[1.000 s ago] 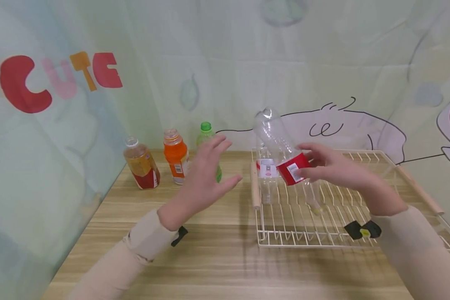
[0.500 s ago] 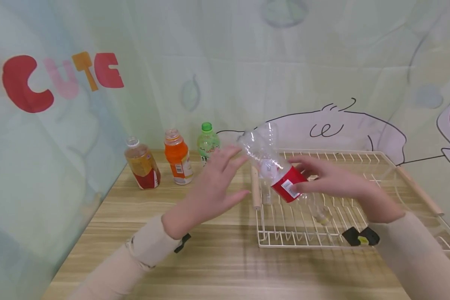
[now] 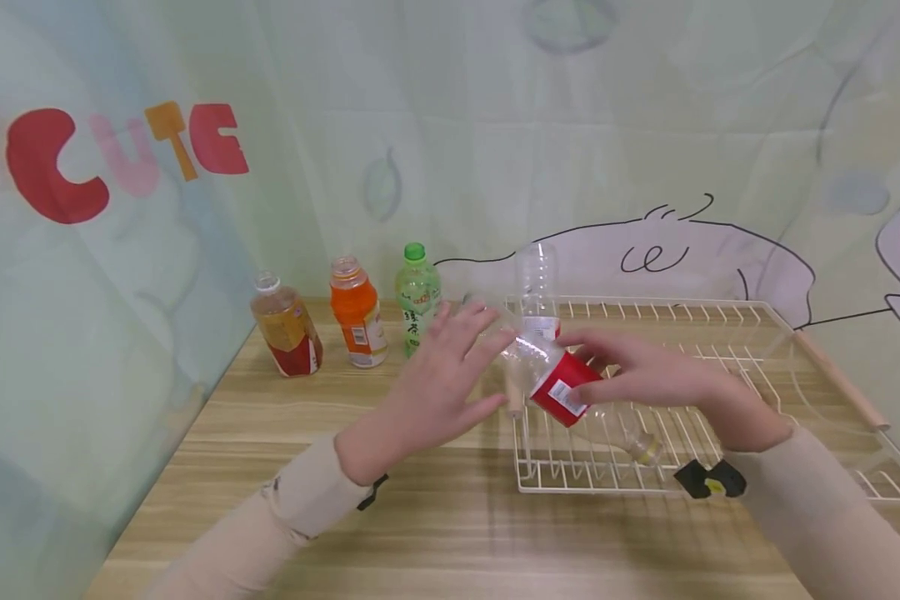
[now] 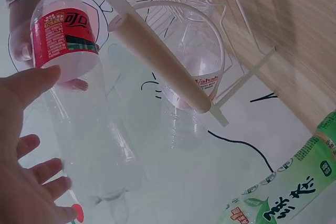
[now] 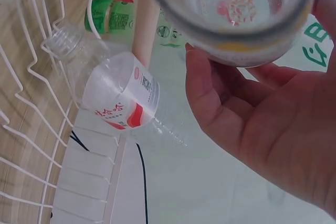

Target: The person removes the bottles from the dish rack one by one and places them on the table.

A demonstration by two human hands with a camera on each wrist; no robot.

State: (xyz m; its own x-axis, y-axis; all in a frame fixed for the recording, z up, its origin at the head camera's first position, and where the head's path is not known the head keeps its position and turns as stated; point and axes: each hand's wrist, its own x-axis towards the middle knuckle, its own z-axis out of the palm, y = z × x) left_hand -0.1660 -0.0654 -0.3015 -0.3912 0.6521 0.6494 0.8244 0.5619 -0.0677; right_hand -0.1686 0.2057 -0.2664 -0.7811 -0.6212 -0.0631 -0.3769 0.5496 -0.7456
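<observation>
My right hand (image 3: pixel 642 372) grips a clear plastic bottle (image 3: pixel 566 389) round its red label, above the white wire rack. The bottle lies tilted, its neck low at the right and its base up at the left. My left hand (image 3: pixel 431 386) is spread beside the base end, partly in front of it; whether the fingers touch it, I cannot tell. In the left wrist view the red-labelled bottle (image 4: pixel 63 38) runs past the thumb and loose fingers. A second clear bottle (image 3: pixel 537 283) with a white label stands neck down in the rack (image 3: pixel 690 417), shown closer in the right wrist view (image 5: pixel 126 93).
Left of the rack stand three upright bottles: a brown-and-red labelled one (image 3: pixel 287 329), an orange one (image 3: pixel 357 317) and a green one (image 3: pixel 418 287). The rack has wooden side handles (image 3: pixel 840 379). A printed curtain (image 3: pixel 450 125) hangs behind the wooden table (image 3: pixel 435 517).
The red-labelled bottle has come down and tilted further, its base swinging left and down towards my left hand. My left hand has moved slightly right; my right hand has lowered leftwards.
</observation>
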